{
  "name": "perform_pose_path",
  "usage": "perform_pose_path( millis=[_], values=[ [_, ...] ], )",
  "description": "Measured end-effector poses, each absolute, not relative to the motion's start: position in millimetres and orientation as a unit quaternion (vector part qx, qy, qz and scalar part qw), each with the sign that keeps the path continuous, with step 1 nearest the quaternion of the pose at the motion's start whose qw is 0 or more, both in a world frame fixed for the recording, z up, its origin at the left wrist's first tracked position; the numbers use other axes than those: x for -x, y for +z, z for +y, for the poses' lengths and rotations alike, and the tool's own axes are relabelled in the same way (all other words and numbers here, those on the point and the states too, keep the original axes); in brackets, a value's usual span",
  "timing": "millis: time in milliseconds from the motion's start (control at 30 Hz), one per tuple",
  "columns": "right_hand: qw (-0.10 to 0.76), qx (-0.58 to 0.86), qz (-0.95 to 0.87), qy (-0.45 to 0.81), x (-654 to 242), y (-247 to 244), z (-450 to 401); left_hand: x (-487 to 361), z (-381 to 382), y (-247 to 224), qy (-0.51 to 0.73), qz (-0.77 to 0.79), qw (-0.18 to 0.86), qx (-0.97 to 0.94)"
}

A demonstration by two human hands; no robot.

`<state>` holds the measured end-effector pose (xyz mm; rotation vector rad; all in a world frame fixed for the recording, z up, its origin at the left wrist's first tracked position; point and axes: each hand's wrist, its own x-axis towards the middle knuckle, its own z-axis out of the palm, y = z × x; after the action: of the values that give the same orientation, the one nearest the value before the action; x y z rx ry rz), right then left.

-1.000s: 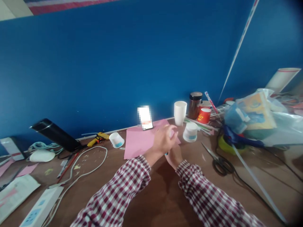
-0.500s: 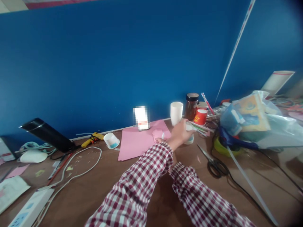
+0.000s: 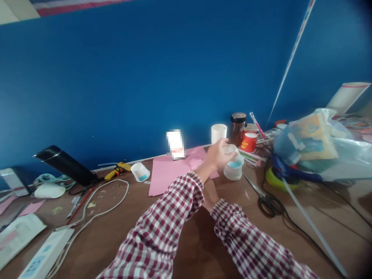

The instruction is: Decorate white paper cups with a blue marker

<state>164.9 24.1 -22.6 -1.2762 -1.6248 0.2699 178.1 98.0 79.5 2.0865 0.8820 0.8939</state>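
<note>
Left grip (image 3: 217,156) part-spread at white cup (image 3: 233,170); firm hold unclear.

Pixelated screen (image 3: 176,144) glares; top right corner is dark.

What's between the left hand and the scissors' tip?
The head view shows a blurred, blue-patched white cup; whether the left hand touches it is unclear.

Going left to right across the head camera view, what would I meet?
Black flask, yellow tool, small white cup, pink paper, left hand, blue-and-white cup, scissors, clear plastic bag.
</note>
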Motion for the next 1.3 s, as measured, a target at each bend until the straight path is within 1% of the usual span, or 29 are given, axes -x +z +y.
perform_pose_path(
  millis=[100, 167, 300, 367, 467, 567, 700, 733, 833, 933, 1067, 1300],
  values=[
    [0.485, 0.546, -0.677, 0.093, -164, -22, 24, -176, 102, 85, 0.411, 0.326, 0.395, -0.755],
    [0.474, 0.557, -0.677, 0.083, -165, -23, 23, -173, 103, 91, 0.442, 0.333, 0.451, -0.700],
    [0.468, 0.567, -0.674, 0.066, -165, -22, 22, -152, 96, 109, 0.449, 0.343, 0.594, -0.573],
    [0.474, 0.558, -0.678, 0.063, -165, -20, 23, -132, 89, 118, 0.453, 0.327, 0.635, -0.533],
    [0.497, 0.540, -0.676, 0.065, -166, -18, 24, -94, 80, 124, 0.450, 0.264, 0.688, -0.504],
    [0.530, 0.538, -0.651, 0.076, -166, -15, 23, -52, 71, 115, 0.494, 0.292, 0.696, -0.431],
    [0.569, 0.535, -0.616, 0.104, -164, -9, 15, -3, 54, 83, 0.526, 0.330, 0.697, -0.358],
    [0.576, 0.530, -0.611, 0.119, -162, -8, 12, 7, 48, 74, 0.531, 0.338, 0.694, -0.348],
    [0.623, 0.476, -0.583, 0.213, -158, -3, 2, 28, 29, 50, 0.544, 0.346, 0.687, -0.335],
    [0.614, 0.436, -0.609, 0.251, -152, -1, -5, 39, 16, 33, 0.558, 0.346, 0.677, -0.332],
    [0.589, 0.418, -0.658, 0.214, -146, -3, -9, 42, 8, 22, 0.561, 0.323, 0.686, -0.332],
    [0.582, 0.457, -0.661, 0.123, -148, 0, -10, 24, 7, 16, 0.572, 0.296, 0.710, -0.283]
  ],
)
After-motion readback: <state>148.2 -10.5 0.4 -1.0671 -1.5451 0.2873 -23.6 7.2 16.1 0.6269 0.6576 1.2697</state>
